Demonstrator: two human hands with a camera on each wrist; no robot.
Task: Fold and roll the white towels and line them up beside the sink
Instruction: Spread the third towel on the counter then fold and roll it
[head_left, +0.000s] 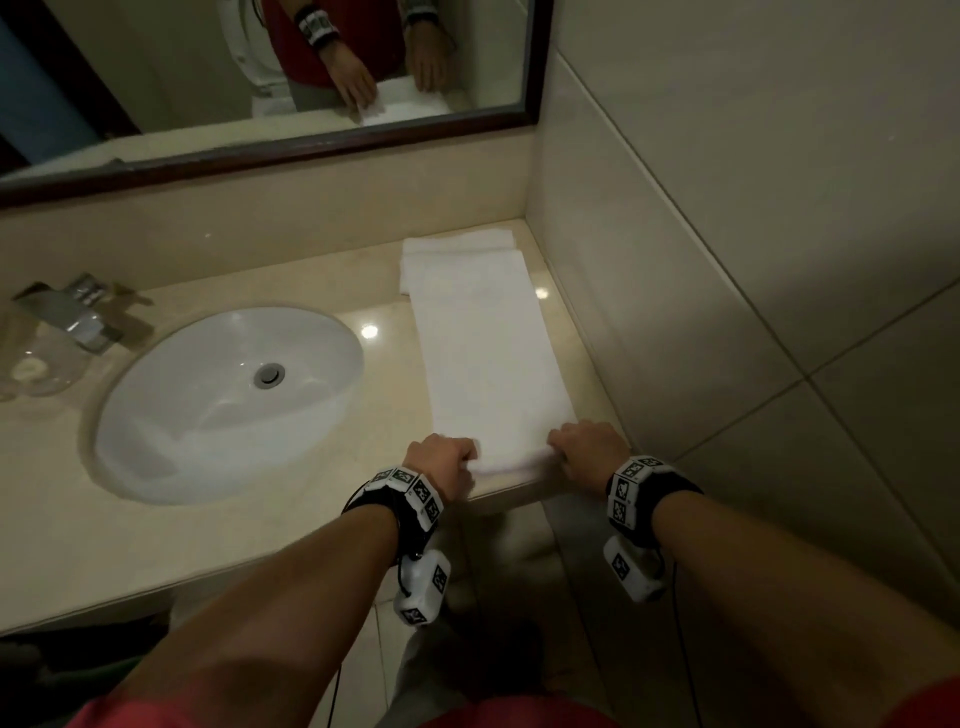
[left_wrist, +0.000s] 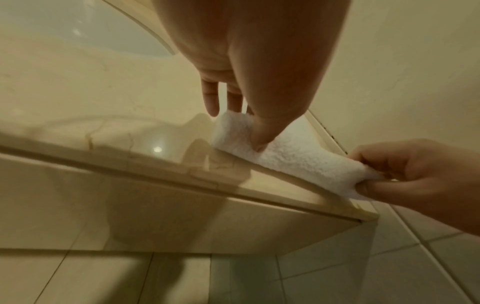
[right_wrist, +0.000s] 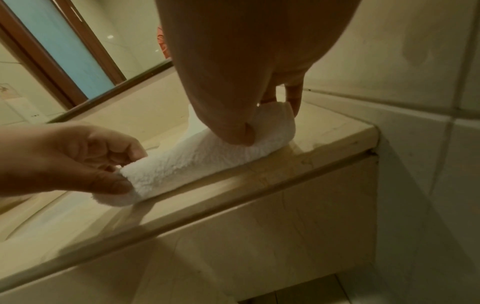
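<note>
left hand (head_left: 441, 460), right hand (head_left: 589, 448): both pinch towel (head_left: 488, 353) near end | sink (head_left: 228, 400): nothing inside

Plain white terry towel (head_left: 488, 353); glossy white oval basin (head_left: 228, 400); cream marble counter (head_left: 208, 545); dark brown mirror frame (head_left: 270, 161); black-and-white square-patterned wristbands (head_left: 410, 493); red sleeve (head_left: 135, 712).

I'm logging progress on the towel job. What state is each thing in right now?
Long white terry towel: folded into a strip, near end just curled into a roll.
Folded white towel at the back: flat, unrolled.
Left hand: pinching the roll's end.
Right hand: pinching the other end.
White oval sink: empty.
</note>
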